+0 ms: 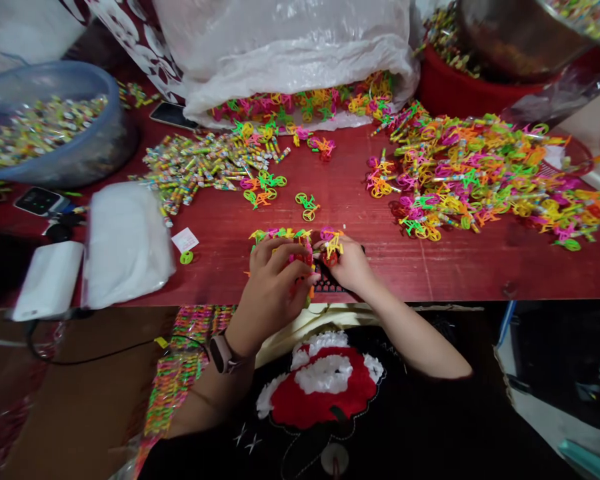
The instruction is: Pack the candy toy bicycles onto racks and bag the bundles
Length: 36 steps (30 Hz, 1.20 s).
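Observation:
At the table's near edge, my left hand [275, 283] is curved over a cluster of small coloured plastic toy pieces [280, 233], with its fingertips near the black perforated tray [330, 283]. My right hand [349, 265] is closed around a few yellow, orange and red toy pieces [334, 245], just right of my left fingers. Part of the black tray shows between and below the hands; my left hand and the pieces hide the rest. A green and yellow toy piece [307, 205] lies on the table beyond the hands.
Behind are a heap of small wrapped tubes [200, 167] and an open white sack [290, 60] of toys. A large toy pile [470, 173] lies right. On the left are a blue basin [115, 127], plastic bags [127, 243] and a white power bank [49, 280].

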Each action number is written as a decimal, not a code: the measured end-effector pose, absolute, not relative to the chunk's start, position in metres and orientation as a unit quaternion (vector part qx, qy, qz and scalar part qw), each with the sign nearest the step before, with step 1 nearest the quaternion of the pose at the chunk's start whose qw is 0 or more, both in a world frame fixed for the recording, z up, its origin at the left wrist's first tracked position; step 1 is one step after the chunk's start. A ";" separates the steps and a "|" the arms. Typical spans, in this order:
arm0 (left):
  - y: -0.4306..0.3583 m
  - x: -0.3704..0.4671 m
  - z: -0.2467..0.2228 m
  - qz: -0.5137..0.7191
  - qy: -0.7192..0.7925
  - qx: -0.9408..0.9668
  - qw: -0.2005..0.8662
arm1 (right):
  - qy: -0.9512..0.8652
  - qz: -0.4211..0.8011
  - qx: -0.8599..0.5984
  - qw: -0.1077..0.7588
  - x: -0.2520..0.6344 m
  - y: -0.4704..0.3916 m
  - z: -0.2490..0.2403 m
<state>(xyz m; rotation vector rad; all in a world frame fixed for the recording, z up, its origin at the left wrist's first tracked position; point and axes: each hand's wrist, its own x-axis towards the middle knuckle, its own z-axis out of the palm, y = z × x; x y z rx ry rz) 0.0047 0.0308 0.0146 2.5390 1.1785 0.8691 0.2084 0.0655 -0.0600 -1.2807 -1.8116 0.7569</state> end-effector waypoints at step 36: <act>0.032 0.011 0.021 0.273 0.419 0.855 0.135 | -0.781 0.200 -0.538 0.246 0.195 0.063 -0.060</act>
